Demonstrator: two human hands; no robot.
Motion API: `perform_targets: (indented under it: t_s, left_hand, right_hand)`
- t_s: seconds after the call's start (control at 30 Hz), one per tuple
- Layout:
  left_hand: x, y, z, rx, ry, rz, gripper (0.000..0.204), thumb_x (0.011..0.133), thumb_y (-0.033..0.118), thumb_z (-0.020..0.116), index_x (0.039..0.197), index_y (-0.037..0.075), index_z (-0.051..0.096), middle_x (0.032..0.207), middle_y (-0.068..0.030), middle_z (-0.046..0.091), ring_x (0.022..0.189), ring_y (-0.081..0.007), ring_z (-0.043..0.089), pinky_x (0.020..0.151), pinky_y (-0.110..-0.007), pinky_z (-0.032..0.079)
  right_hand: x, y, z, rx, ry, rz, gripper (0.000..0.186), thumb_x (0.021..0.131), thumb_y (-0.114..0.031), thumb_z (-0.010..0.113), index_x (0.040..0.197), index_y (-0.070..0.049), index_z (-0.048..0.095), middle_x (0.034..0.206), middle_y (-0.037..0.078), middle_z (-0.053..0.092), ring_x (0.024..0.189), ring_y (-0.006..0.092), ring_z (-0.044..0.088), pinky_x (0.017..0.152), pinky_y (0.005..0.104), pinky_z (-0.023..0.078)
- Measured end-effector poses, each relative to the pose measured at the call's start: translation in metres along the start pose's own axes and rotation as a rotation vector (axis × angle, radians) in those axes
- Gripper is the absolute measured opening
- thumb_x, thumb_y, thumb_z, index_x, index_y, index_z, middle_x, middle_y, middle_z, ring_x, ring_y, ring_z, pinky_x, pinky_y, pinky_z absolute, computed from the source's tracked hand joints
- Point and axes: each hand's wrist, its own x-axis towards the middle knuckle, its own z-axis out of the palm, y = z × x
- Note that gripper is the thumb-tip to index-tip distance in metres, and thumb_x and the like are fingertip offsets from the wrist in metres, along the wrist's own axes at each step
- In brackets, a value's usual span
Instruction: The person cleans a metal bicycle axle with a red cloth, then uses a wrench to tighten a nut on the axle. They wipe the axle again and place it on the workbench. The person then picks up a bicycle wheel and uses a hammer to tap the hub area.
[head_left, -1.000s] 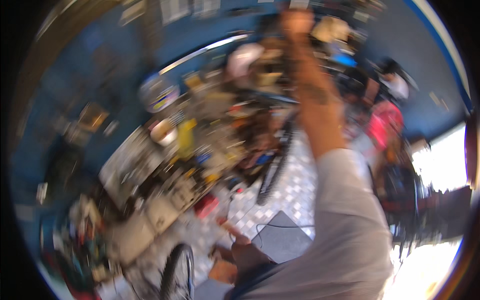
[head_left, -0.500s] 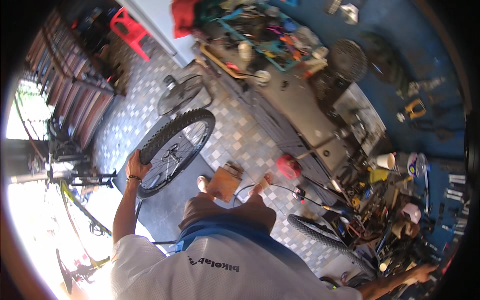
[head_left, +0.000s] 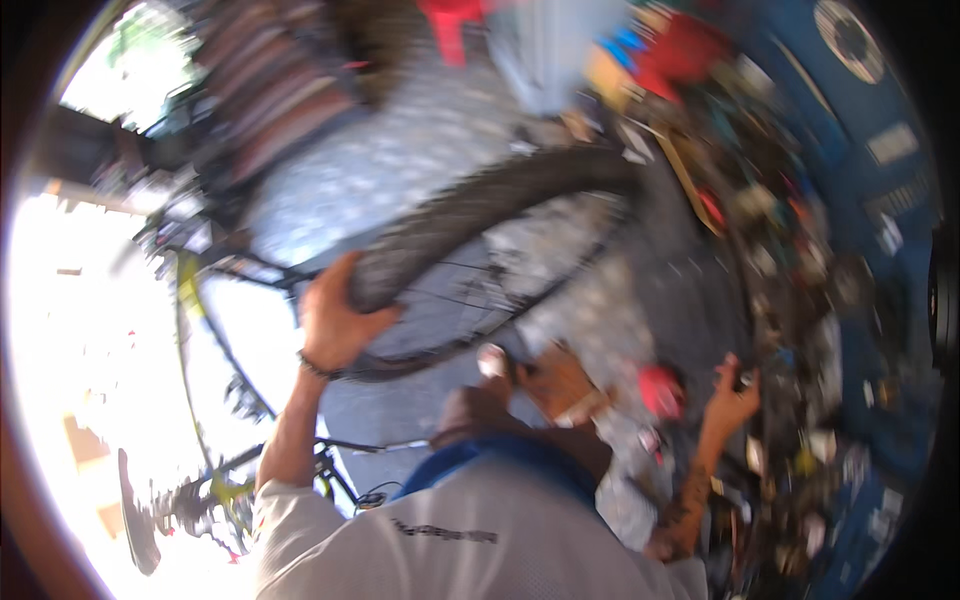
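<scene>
My left hand [head_left: 340,315] is closed round the knobby black tyre of a bicycle wheel [head_left: 470,210], gripping its near left side. The wheel is tilted in the air in front of me, its spokes and hub smeared by motion. My right hand [head_left: 733,395] is raised at the right, beside the cluttered workbench and apart from the wheel. Its fingers are curled round a small dark thing with a shiny spot, too blurred to name.
A bicycle with a yellow-green frame [head_left: 190,290] stands at the left. By my feet is a brown box-like block [head_left: 562,382], with a round red object [head_left: 661,391] to its right. Blue wall [head_left: 860,150] with hung tools bounds the right; a red chair [head_left: 450,25] stands far off.
My left hand has lifted the wheel nearer and to the right. My right hand has come from the lower right by the tools to mid-right, now curled round something small. The view has turned.
</scene>
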Motion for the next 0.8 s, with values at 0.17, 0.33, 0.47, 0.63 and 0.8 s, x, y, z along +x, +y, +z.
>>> perform_targets:
  t_s: [0.17, 0.33, 0.47, 0.63, 0.8]
  left_hand:
    - [0.02, -0.064, -0.115, -0.446, 0.084, 0.33, 0.1, 0.071, 0.026, 0.088, 0.16, 0.011, 0.047, 0.126, -0.0179, 0.072, 0.114, -0.0245, 0.069, 0.1, -0.037, 0.052]
    - [0.06, -0.177, -0.097, -0.928, -0.076, -0.058, 0.083, 0.081, 0.028, 0.087, 0.153, 0.002, 0.054, 0.12, -0.0126, 0.072, 0.103, -0.0197, 0.071, 0.092, -0.032, 0.057]
    - [0.055, -0.279, 0.014, -1.014, -0.083, -0.226, 0.087, 0.084, 0.033, 0.086, 0.156, 0.003, 0.049, 0.122, -0.0115, 0.072, 0.105, -0.0206, 0.072, 0.093, -0.033, 0.057]
    - [0.031, -0.365, 0.151, -0.86, 0.053, -0.475, 0.089, 0.087, 0.044, 0.084, 0.157, 0.004, 0.048, 0.127, -0.0141, 0.07, 0.12, -0.0226, 0.067, 0.104, -0.036, 0.052]
    - [0.025, -0.39, 0.237, -0.532, 0.187, -0.595, 0.081, 0.09, 0.062, 0.076, 0.142, 0.002, 0.062, 0.128, -0.0154, 0.07, 0.126, -0.0256, 0.064, 0.112, -0.04, 0.046]
  right_hand:
    - [0.057, 0.001, 0.119, -0.015, -0.101, -0.065, 0.056, 0.101, -0.029, 0.074, 0.148, -0.002, 0.058, 0.144, 0.016, 0.062, 0.096, 0.0219, 0.069, 0.055, 0.0281, 0.056]
    - [0.16, 0.094, 0.168, 0.012, -0.321, -0.202, 0.06, 0.105, -0.027, 0.064, 0.155, 0.002, 0.048, 0.151, 0.018, 0.057, 0.123, 0.0252, 0.062, 0.083, 0.0368, 0.057]
    - [0.198, 0.156, 0.225, -0.098, -0.355, -0.103, 0.059, 0.106, -0.025, 0.061, 0.156, 0.002, 0.046, 0.153, 0.018, 0.055, 0.13, 0.027, 0.059, 0.099, 0.0412, 0.054]
    - [0.212, 0.166, 0.327, -0.019, -0.612, -0.044, 0.059, 0.106, -0.024, 0.06, 0.156, 0.002, 0.045, 0.153, 0.018, 0.054, 0.132, 0.0283, 0.058, 0.106, 0.0424, 0.05]
    - [0.205, 0.179, 0.426, 0.403, -0.997, 0.146, 0.058, 0.106, -0.023, 0.06, 0.156, 0.002, 0.045, 0.154, 0.017, 0.054, 0.138, 0.0307, 0.054, 0.116, 0.043, 0.044]
